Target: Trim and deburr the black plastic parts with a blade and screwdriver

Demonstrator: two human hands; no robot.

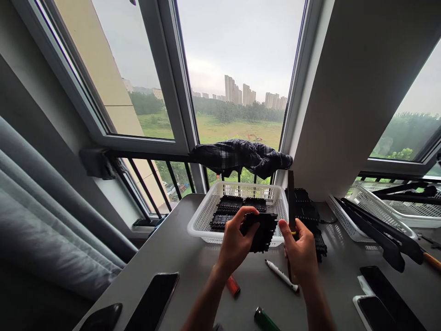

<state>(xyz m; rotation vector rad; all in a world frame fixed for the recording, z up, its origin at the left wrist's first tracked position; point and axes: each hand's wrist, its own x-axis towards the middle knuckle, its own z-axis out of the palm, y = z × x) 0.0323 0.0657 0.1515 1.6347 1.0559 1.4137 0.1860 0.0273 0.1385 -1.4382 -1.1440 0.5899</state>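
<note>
My left hand grips a black toothed plastic part by its left side, in front of a white basket. Just right of it, my right hand is closed around a long, flat, dark tool that stands upright, with a bit of yellow at the grip. Its lower end shows below the hand. Inside the basket are several similar black parts. More black parts lie on the table behind my right hand.
On the grey table are a white marker, a red cylinder, a green cylinder and a dark phone. At the right, long black pieces rest across another white basket, near more phones.
</note>
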